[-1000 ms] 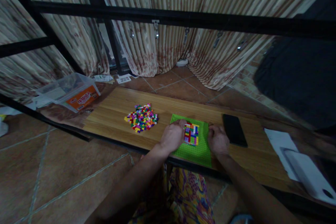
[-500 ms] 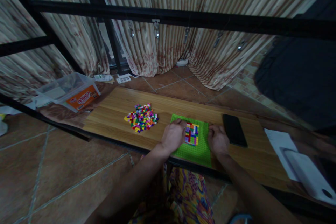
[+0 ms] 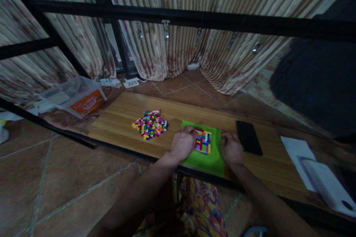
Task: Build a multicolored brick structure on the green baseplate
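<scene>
A green studded baseplate [image 3: 213,164] lies on the wooden board, with a flat, multicoloured patch of toy building bricks [image 3: 204,142] near its middle. My left hand [image 3: 182,143] rests over the left side of the plate. Its fingers are curled together at the patch's left edge, and whatever is between the fingertips is hidden. On the other side, my right hand [image 3: 231,148] has closed fingers at the plate's right edge, gripping it there. A heap of small loose bricks [image 3: 150,124] in many colours sits on the board to the left of the plate.
A black phone [image 3: 248,137] lies right of my right hand on the wooden board [image 3: 111,124]. White paper [image 3: 297,152] and a pale flat object [image 3: 328,183] are at far right. A clear plastic bin [image 3: 75,96] stands at left. A black bar [image 3: 178,14] crosses beyond the board.
My left fingers have shifted very slightly at the brick patch, and a little more of its upper left shows. My right hand stays at the plate's edge.
</scene>
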### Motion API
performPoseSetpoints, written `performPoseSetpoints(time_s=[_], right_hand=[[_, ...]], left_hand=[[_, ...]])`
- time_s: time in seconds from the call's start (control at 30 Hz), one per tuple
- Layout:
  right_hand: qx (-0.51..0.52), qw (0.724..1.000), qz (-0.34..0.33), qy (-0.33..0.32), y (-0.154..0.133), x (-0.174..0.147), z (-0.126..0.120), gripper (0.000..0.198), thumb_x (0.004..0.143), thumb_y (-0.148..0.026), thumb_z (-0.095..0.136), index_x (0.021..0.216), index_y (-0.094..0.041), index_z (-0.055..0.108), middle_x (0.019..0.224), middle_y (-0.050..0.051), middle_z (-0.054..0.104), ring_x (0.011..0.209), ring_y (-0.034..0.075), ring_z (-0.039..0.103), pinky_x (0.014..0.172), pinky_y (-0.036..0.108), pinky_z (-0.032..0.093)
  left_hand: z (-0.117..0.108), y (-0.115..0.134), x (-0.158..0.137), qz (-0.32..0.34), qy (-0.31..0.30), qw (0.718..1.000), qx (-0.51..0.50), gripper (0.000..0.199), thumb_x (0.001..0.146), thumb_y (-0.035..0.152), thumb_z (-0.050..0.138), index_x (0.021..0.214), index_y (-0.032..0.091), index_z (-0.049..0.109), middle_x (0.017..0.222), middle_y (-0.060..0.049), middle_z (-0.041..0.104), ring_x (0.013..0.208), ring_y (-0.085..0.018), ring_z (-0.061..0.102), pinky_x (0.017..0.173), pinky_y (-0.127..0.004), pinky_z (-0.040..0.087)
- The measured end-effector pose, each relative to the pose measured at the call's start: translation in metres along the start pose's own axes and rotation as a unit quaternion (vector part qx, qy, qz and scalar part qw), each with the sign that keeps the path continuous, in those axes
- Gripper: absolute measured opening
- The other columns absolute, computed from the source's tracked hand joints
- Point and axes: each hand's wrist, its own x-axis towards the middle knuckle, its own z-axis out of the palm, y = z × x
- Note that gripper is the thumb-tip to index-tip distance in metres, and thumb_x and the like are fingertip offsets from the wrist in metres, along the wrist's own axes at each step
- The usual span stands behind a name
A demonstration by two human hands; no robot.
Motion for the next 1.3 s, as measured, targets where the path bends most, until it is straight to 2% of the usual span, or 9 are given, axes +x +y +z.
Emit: performPoseSetpoints(time_s=[0.13, 0.23, 0.4, 0.5, 0.7, 1.0, 1.3], right_hand=[[-0.003, 1.0, 0.011, -0.001, -0.001, 0.0, 0.0, 0.02, 0.088, -0.02, 0.046, 0.089, -0.018, 0.065, 0.085, 0.004, 0.058, 0.071, 0.014, 0.05, 0.064, 0.025, 0.035], [0.0, 1.0, 0.01, -0.006, 0.0, 0.0, 0.0, 0.019, 0.088, -0.019, 0.046, 0.089, -0.018, 0.065, 0.086, 0.003, 0.058, 0.07, 0.013, 0.05, 0.064, 0.025, 0.035], [0.006, 1.0, 0.008, -0.005, 0.0, 0.0, 0.001, 0.021, 0.088, -0.021, 0.045, 0.088, -0.018, 0.065, 0.085, 0.004, 0.058, 0.072, 0.014, 0.051, 0.065, 0.026, 0.035], [0.008, 1.0, 0.011, -0.002, -0.001, 0.0, 0.0, 0.022, 0.089, -0.022, 0.044, 0.087, -0.018, 0.065, 0.086, 0.004, 0.058, 0.072, 0.015, 0.051, 0.065, 0.026, 0.035], [0.009, 1.0, 0.008, 0.002, -0.002, 0.0, -0.002, 0.021, 0.088, -0.021, 0.044, 0.087, -0.018, 0.065, 0.085, 0.005, 0.058, 0.074, 0.016, 0.052, 0.065, 0.027, 0.036], [0.001, 1.0, 0.009, -0.006, 0.0, 0.001, -0.001, 0.02, 0.088, -0.021, 0.045, 0.088, -0.018, 0.065, 0.086, 0.005, 0.059, 0.075, 0.015, 0.052, 0.065, 0.026, 0.036], [0.008, 1.0, 0.008, 0.004, -0.001, 0.0, 0.0, 0.021, 0.087, -0.021, 0.045, 0.088, -0.018, 0.066, 0.085, 0.005, 0.058, 0.073, 0.015, 0.05, 0.064, 0.026, 0.035]], left_hand=[[0.01, -0.005, -0.001, -0.034, 0.057, 0.995, -0.07, 0.019, 0.087, 0.014, 0.05, 0.096, 0.021, 0.065, 0.101, -0.004, 0.063, 0.093, -0.018, 0.061, 0.086, -0.028, 0.05], [0.017, -0.008, -0.002, -0.078, 0.093, 0.982, -0.147, 0.024, 0.082, 0.013, 0.055, 0.103, 0.022, 0.063, 0.104, -0.003, 0.064, 0.09, -0.016, 0.063, 0.084, -0.028, 0.052], [0.023, -0.01, -0.003, -0.132, 0.099, 0.95, -0.263, 0.041, 0.077, 0.008, 0.058, 0.116, 0.02, 0.059, 0.11, -0.004, 0.065, 0.088, -0.015, 0.064, 0.081, -0.027, 0.054], [0.028, -0.01, -0.001, -0.156, 0.096, 0.935, -0.303, 0.04, 0.078, 0.012, 0.06, 0.117, 0.02, 0.059, 0.114, -0.004, 0.065, 0.096, -0.016, 0.063, 0.084, -0.028, 0.054], [0.034, -0.007, 0.004, -0.172, 0.111, 0.927, -0.313, 0.04, 0.081, 0.024, 0.065, 0.119, 0.019, 0.059, 0.116, -0.009, 0.064, 0.099, -0.019, 0.064, 0.087, -0.032, 0.054], [0.033, -0.003, 0.004, -0.188, 0.115, 0.931, -0.291, 0.041, 0.079, 0.016, 0.062, 0.12, 0.018, 0.058, 0.114, -0.008, 0.066, 0.102, -0.019, 0.064, 0.093, -0.033, 0.052], [0.035, 0.002, -0.006, -0.196, 0.142, 0.919, -0.311, 0.038, 0.078, 0.012, 0.058, 0.116, 0.017, 0.057, 0.111, -0.008, 0.066, 0.096, -0.018, 0.065, 0.087, -0.032, 0.054]])
